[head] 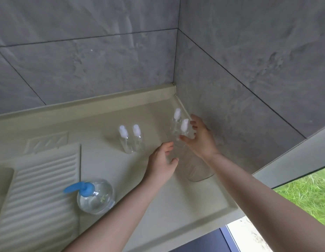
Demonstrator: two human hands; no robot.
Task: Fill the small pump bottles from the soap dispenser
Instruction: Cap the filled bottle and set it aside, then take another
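Observation:
Two small clear pump bottles with white tops stand side by side mid-counter. My right hand pinches a third small pump bottle near the corner, thumb below and fingers behind it. A fourth small bottle is just behind that one. My left hand curls around the edge of a clear plastic bag lying on the counter, as far as the transparent material lets me tell. The soap dispenser, round and clear with a blue pump, stands at the lower left, apart from both hands.
The beige counter has a raised back rim and meets grey tiled walls at the corner on the right. A ribbed washboard slope lies at the left. The counter's front edge drops off at the lower right, beside a window.

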